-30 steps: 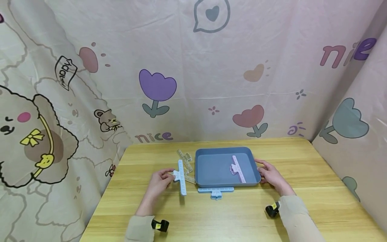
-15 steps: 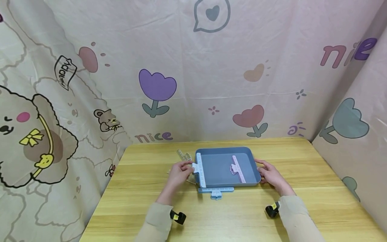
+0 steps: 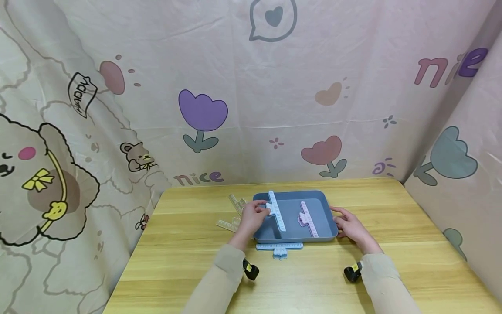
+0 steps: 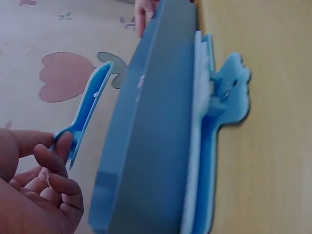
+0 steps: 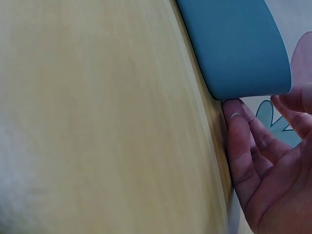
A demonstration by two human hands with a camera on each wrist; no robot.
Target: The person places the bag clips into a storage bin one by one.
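Note:
My left hand (image 3: pixel 252 217) pinches the tab of a light blue clip with a ruler-marked bar (image 3: pixel 277 211), also seen as a blue clip (image 4: pixel 90 107) in the left wrist view. It hangs over the left part of a grey-blue tray (image 3: pixel 290 239). Inside the tray lies a lilac clip (image 3: pixel 308 219), toward the right. My right hand (image 3: pixel 351 227) rests its fingers against the tray's right side; the right wrist view has the fingertips (image 5: pixel 235 108) at the tray's corner. Another blue clip (image 3: pixel 279 247) lies along the tray's front side, its tab toward me.
Left of the tray lie clear, ruler-marked clips (image 3: pixel 227 225), partly hidden behind my left hand. The wooden table (image 3: pixel 313 279) meets a printed curtain (image 3: pixel 251 148) at the back, with more curtain at both sides.
My left hand has carried the blue clip rightward from beside the tray, past its left rim, to over its inside. The right hand and the tray stay in place.

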